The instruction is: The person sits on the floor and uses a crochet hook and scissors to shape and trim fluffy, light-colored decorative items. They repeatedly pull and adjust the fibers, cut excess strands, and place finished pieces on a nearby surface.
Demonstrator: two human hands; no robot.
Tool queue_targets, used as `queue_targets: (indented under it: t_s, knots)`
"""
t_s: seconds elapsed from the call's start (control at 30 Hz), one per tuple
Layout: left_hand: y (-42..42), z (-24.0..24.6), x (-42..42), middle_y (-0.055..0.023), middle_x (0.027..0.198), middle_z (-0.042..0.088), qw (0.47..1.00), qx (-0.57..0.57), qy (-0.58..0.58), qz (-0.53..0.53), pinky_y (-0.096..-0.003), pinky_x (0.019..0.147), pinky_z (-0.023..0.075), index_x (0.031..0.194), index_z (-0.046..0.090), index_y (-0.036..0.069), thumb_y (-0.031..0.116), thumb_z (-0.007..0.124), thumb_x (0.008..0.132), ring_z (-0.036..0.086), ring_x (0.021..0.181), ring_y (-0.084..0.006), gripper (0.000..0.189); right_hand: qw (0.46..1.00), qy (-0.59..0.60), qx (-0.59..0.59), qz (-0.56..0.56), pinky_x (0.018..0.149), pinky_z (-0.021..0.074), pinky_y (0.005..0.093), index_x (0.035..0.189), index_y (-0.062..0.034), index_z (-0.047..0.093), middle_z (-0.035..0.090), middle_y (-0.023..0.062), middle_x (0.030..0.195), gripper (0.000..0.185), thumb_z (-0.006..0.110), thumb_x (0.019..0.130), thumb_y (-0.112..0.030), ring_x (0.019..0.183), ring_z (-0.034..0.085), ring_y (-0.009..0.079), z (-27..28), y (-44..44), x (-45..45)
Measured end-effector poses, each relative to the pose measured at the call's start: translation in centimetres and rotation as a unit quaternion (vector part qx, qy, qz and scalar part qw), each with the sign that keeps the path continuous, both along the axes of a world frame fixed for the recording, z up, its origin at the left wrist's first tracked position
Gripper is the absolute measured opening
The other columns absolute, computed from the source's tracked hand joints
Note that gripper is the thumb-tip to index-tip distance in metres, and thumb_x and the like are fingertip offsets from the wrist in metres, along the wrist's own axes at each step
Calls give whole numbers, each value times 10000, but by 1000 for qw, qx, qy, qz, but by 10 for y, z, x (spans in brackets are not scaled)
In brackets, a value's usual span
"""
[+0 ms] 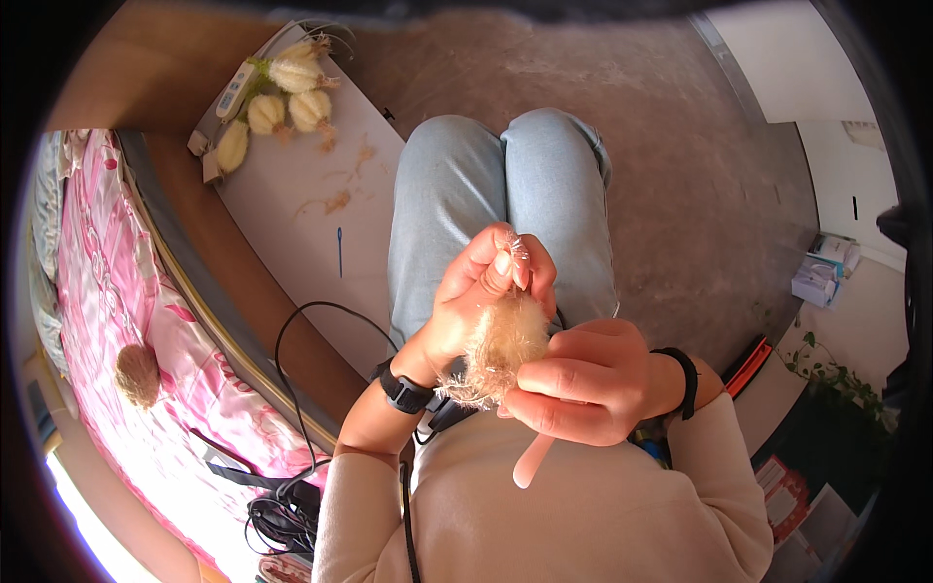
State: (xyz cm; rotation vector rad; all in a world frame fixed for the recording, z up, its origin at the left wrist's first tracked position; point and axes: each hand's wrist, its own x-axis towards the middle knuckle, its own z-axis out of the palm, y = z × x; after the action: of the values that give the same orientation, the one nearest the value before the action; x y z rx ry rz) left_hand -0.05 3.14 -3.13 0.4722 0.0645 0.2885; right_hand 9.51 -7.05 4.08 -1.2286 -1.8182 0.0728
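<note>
Above my lap, my left hand [496,284] pinches the thin stem end of a fuzzy, straw-coloured dried plant pod [506,342]. Pressed to the pod's lower right side is my right hand [583,382], its fingers curled around a slim pink handle [533,463] that sticks out below. The handle's other end is hidden by my fingers and the pod. Pale, ribbed fuzzy pods [295,73] lie in a group on the low white board to the upper left. A blue plastic needle [340,251] lies on the same board, below loose tan plant scraps [337,202].
Left of me is a bed with a pink patterned cover [197,364], bearing a brown fuzzy ball [137,375]. A white power strip [235,91] lies by the pods. A black cable [291,306] loops beside my left arm. Small boxes [816,280] stand far right.
</note>
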Motion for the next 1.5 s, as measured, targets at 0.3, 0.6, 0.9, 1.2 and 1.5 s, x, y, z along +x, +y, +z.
queue_targets:
  t_s: [0.3,0.6,0.9,1.2,1.5]
  knots:
    - [4,1,1,-93,738,493,998,-46,-26,-36,-282,555,436,827,423,94,300,442,960,507,616,-177,246,975,221,-18,13,533,403,238,748,-67,600,551,54,791,401,446,935,-387,692,491,176,11,-11,24]
    - [3,10,3,-94,728,483,991,-120,-19,-49,-287,526,420,827,420,91,275,457,955,502,595,-196,227,955,278,15,102,513,469,280,915,85,621,649,142,767,346,640,849,-254,599,580,208,0,-8,23]
    - [-1,14,3,-87,721,478,989,-132,-8,-58,-275,524,417,821,423,92,276,447,959,502,600,-186,231,971,231,-56,8,500,418,256,910,1,597,629,77,756,219,540,896,-210,600,531,172,3,-13,22]
    - [-4,9,3,-82,734,505,990,-107,10,-87,-264,538,412,813,427,89,242,412,974,486,612,-164,223,950,295,-106,7,535,423,277,873,9,612,623,76,709,221,553,890,-204,614,531,182,2,-13,23]
    - [0,21,1,-64,745,490,985,-148,-14,-83,-267,572,420,830,438,86,264,435,966,475,660,-152,225,893,441,-55,66,649,439,308,944,18,635,660,108,809,243,554,905,-208,675,533,192,-25,-14,11]
